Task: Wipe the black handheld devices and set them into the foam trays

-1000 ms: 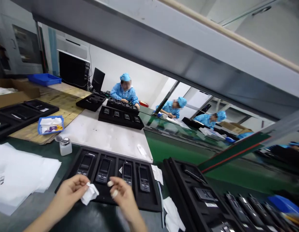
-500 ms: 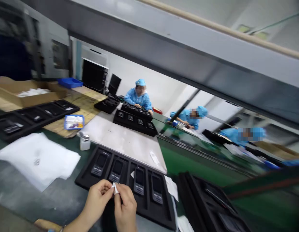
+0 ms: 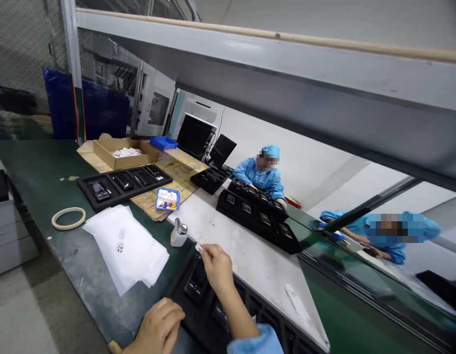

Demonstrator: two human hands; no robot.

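Note:
My right hand point(image 3: 217, 265) pinches a small white wipe point(image 3: 198, 247) between its fingertips, just right of a pump bottle with a metal top point(image 3: 179, 235). The wipe and bottle are close but do not appear to touch. My left hand point(image 3: 159, 330) sits lower, curled, beside the near edge of a black foam tray point(image 3: 183, 305). It shows nothing in its fingers. Handheld black devices point(image 3: 196, 284) lie in the tray's compartments, partly hidden behind my right forearm.
White plastic sheets point(image 3: 124, 246) and a tape roll point(image 3: 68, 218) lie on the green bench. Farther back are a black tray of devices point(image 3: 124, 184), a cardboard box point(image 3: 120, 155) and a small blue bin point(image 3: 167, 199). A co-worker point(image 3: 260, 172) handles black trays beyond a white board point(image 3: 250, 246).
The view has swung left and widened. My hands have come apart: the right carries the wipe up beside the bottle, and the left has dropped lower and no longer touches the wipe.

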